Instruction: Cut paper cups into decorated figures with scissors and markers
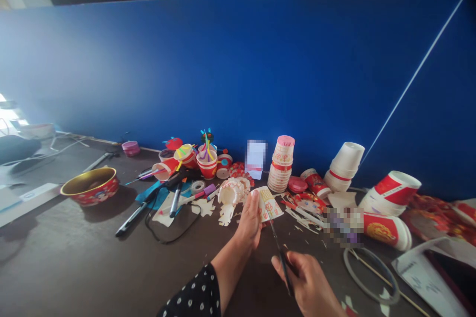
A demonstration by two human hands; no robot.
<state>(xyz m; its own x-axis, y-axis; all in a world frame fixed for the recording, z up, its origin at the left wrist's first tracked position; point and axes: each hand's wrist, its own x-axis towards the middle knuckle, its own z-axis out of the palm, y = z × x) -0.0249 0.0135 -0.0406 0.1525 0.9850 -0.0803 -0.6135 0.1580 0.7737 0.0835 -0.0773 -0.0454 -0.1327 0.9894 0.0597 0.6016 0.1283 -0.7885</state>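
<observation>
My left hand (pixel 248 224) is closed round a white paper cup with a red and yellow pattern (pixel 269 204), holding it on its side above the dark table (pixel 82 252). My right hand (pixel 307 280) grips the handles of black scissors (pixel 279 250). The blades point up to the cup's rim and touch it. A black sleeve with white dots covers my left forearm.
A blue partition stands behind the table. Along it lie a stack of paper cups (pixel 281 163), white cups (pixel 344 166), red and white cups on their sides (pixel 390 190), decorated cups with straws (pixel 206 158), pens, tape (pixel 197 186), paper scraps, a gold and red bowl (pixel 90 185) and a wire ring (pixel 370 270).
</observation>
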